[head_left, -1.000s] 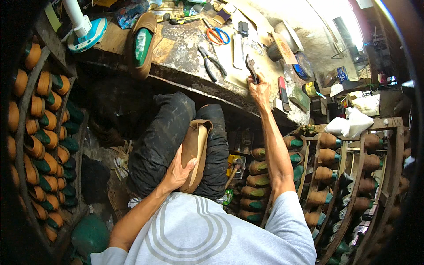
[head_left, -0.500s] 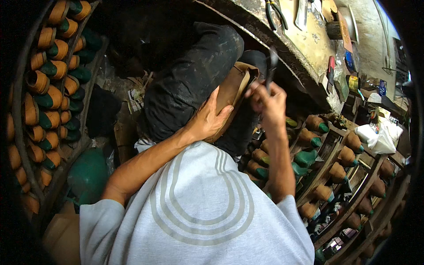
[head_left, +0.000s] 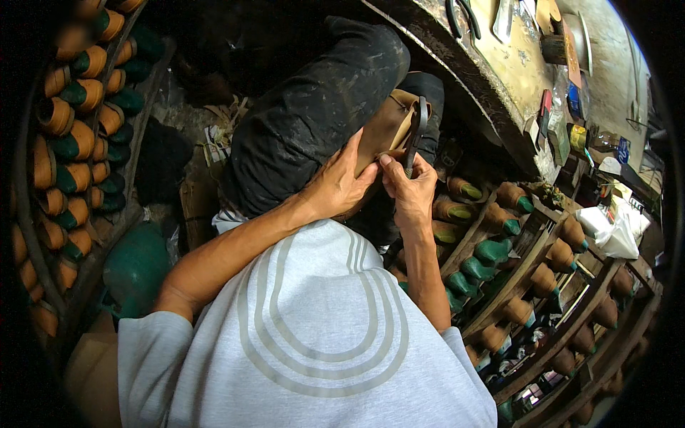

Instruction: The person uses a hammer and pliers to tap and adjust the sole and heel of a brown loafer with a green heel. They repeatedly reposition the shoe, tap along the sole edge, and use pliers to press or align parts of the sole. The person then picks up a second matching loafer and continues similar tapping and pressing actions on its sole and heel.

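Note:
A tan leather shoe (head_left: 384, 134), its upper edge standing up around the sole side, rests on my lap between my dark-trousered knees. My left hand (head_left: 341, 182) grips it from the left, thumb spread along its near end, fingers partly hidden. At the shoe's right edge, my right hand (head_left: 412, 184) is closed round a dark, curved metal hand tool (head_left: 422, 120), whose head points away from me. The right thumb and fingertips meet the leather edge. What they pinch there is too small to make out.
A workbench (head_left: 492, 85) at the upper right bears pliers (head_left: 464, 18), a blade and small containers. Wooden racks (head_left: 528, 292) of tan shoes on green lasts stand to the right, another rack (head_left: 93, 192) at left. A green rounded object (head_left: 137, 264) lies below it.
My right hand has come down from its raised position beside the shoe to the leather edge, bringing the tool with it. My left hand keeps its hold. The view has shifted slightly.

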Demonstrator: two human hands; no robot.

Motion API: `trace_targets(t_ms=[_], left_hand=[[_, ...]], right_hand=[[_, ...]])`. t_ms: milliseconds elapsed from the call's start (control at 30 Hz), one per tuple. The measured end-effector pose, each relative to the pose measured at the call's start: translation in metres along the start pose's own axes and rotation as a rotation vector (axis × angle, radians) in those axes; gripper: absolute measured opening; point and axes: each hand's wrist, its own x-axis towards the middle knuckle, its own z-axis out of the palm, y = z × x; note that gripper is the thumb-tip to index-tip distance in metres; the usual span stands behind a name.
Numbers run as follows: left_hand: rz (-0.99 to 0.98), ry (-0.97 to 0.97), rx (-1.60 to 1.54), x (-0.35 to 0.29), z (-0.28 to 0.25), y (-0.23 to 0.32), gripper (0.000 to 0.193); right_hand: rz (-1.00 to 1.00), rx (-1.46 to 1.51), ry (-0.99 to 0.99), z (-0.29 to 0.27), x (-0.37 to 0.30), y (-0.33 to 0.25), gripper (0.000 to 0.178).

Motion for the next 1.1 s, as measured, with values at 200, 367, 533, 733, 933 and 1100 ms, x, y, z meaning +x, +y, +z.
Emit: trace_targets(t_ms=[200, 367, 533, 733, 933, 1100], left_hand=[[0.01, 0.001, -0.002, 0.0, 0.0, -0.002, 0.087], [0.064, 0.07, 0.077, -0.001, 0.003, -0.004, 0.089], [0.104, 0.064, 0.097, -0.001, 0.002, -0.004, 0.09], [0.078, -0.005, 0.051, 0.0, -0.004, -0.004, 0.093], [0.054, -0.025, 0.105, 0.0, -0.004, -0.006, 0.097], [0.017, -0.102, -0.018, -0.002, -0.01, -0.011, 0.104]], right_hand=[[-0.032, -0.103, -0.051, -0.002, 0.003, 0.002, 0.016], [0.047, -0.163, -0.153, -0.008, -0.028, -0.024, 0.023], [0.104, -0.338, -0.208, -0.006, -0.071, -0.054, 0.028], [0.254, -0.608, -0.325, 0.002, -0.058, -0.08, 0.022], [-0.279, -0.164, -0.148, 0.009, -0.089, -0.096, 0.017], [0.202, -0.551, -0.196, 0.009, -0.07, -0.059, 0.018]])
